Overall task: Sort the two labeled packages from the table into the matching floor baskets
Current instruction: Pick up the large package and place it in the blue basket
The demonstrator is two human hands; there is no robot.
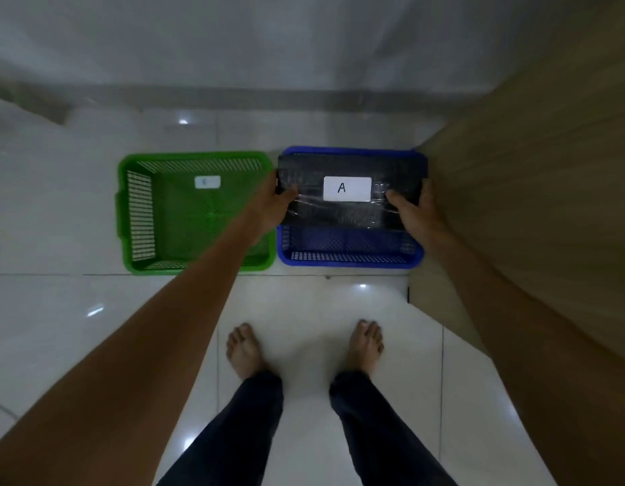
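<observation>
A black plastic-wrapped package (349, 166) with a white label reading "A" is held flat over the blue floor basket (349, 259). My left hand (274, 205) grips its left edge and my right hand (414, 208) grips its right edge. The package hides the far half of the blue basket. To the left stands a green floor basket (128, 212) with nothing in it except a small white label (207, 182) on its bottom; that label's letter is too blurred to read. The second package is out of view.
A wooden table side (535, 191) rises at the right, touching the blue basket. The floor is glossy white tile (58, 327). My bare feet (304, 345) stand just in front of the baskets. A grey wall base (234, 96) runs behind them.
</observation>
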